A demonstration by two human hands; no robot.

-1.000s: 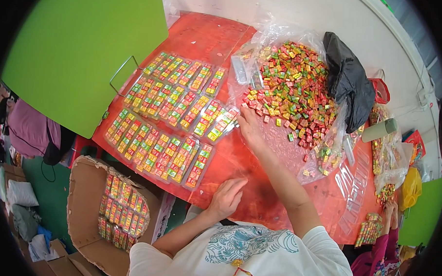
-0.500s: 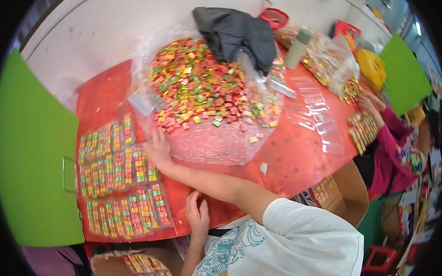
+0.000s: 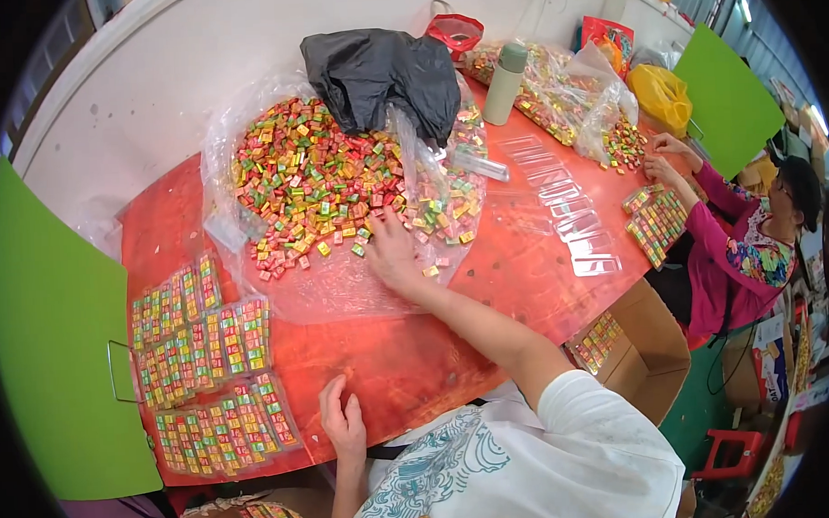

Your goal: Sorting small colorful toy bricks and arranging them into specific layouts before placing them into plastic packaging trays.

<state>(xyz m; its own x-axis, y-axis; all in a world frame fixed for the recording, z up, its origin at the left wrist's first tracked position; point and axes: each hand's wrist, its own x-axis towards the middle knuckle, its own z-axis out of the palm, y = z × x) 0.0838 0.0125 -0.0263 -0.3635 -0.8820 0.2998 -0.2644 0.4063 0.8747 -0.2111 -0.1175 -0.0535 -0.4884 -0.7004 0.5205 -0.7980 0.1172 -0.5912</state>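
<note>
One heap of small wrapped blocks [image 3: 316, 176] is spread on one clear plastic sheet [image 3: 329, 294] on the table [image 3: 488, 284]; the blocks are too many to be counted. At the heap's near edge, its fingers are bent down among the blocks by the right hand [image 3: 396, 252]; whether one is gripped cannot be told. The left hand [image 3: 344, 424] is held over the table's near edge, thumb and fingers parted, with nothing seen between them.

To the left, filled packs [image 3: 226, 343] are laid in three rows, overlapped too closely for a sure count. To the right, a fan of empty clear trays [image 3: 568, 208] is spread, also overlapped. Behind, one black bag [image 3: 381, 82] and one bottle [image 3: 505, 84] are placed. At the far right, blocks are handled by one co-worker [image 3: 743, 247].

Bare red table is left between the sheet and the near edge, crossed partly by the right forearm, and between packs and left hand.

A second ago, the right hand was seen beside the packs; now it is set at the heap.
</note>
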